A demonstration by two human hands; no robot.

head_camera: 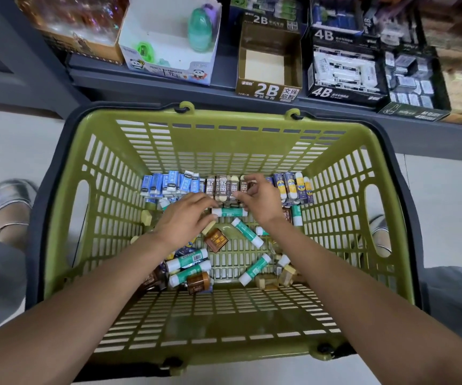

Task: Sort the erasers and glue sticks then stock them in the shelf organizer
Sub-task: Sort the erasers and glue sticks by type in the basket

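- A silver shoe [7, 207] is standing on the pale floor at the far left, beside a green plastic basket [66, 218] with slotted walls.
- Blue-sleeved erasers [166, 184] are standing in a row along the basket's far wall, at its left end.
- The left hand [185, 220] is reaching into the basket, palm down, its fingers lying loosely spread over the loose items, fingertips near a glue stick [230, 212] lying flat. It is not visibly gripping anything.
- Brown 2B erasers [220, 187] are lining up in the middle of the far row.
- The right hand [260, 198] is hovering over the brown row with its fingers curled; thumb and forefinger are pinching one of these erasers.
- Navy-and-yellow erasers [293, 187] are completing the row at the right.
- More green-and-white glue sticks [188, 259] and loose brown erasers [216, 239] are lying scattered across the basket floor nearer the person.
- On the grey shelf [224, 79] beyond, an empty brown 2B display box [268, 90] is sitting between a pencil sharpener box [168, 70] on the left and a filled black 4B box [343, 91] on the right.
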